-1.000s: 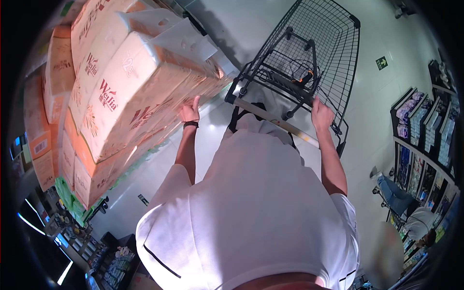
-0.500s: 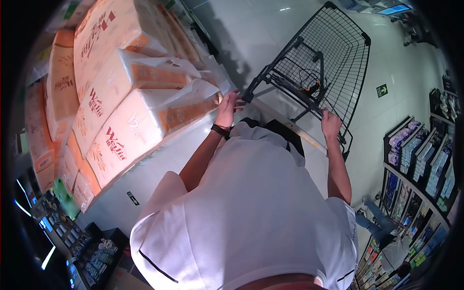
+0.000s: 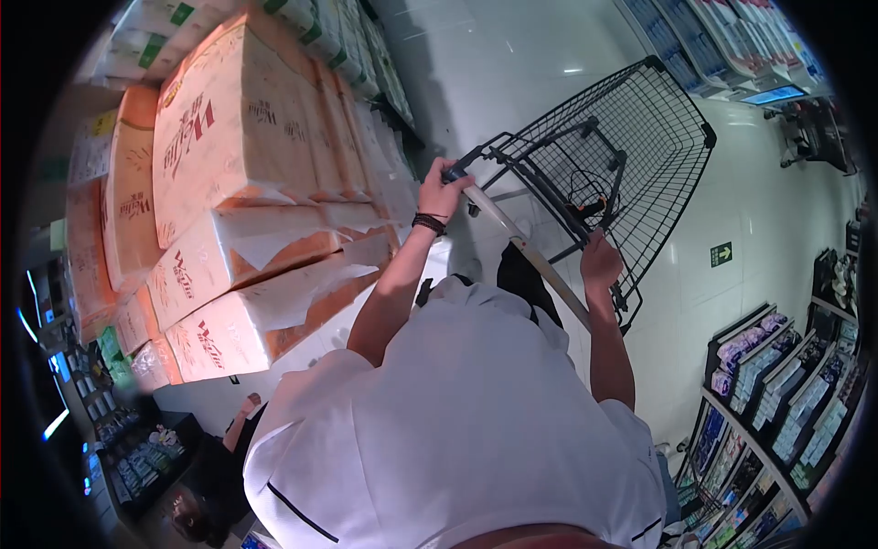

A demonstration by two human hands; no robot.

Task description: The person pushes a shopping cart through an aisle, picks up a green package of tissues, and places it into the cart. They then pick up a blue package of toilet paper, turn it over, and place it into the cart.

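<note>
A black wire shopping cart [image 3: 666, 151] stands in front of me, with a pale handle bar [image 3: 521, 240] across its near side. My left hand [image 3: 443, 192] is closed around the black corner at the left end of this bar. Farther right, my right hand [image 3: 601, 263] is closed on the cart's black frame near the basket rim; its fingertips are partly hidden. A small orange and black item [image 3: 593, 209] with dark cord shows in the near part of the cart. Large tissue packs [image 3: 224, 339] are stacked just left of my left hand.
White and green packs [image 3: 320, 32] stand behind the tissue stack. Shelves of packaged goods [image 3: 777, 384] line the right side, and another display [image 3: 722, 41] is at the far right. A person in dark clothing [image 3: 215, 485] is at lower left. A green arrow sign [image 3: 722, 254] marks the floor.
My left hand, its fingers partly spread before, has closed around the handle corner. The tissue stack has shifted back and more far shelving shows. A person has come into view at lower left.
</note>
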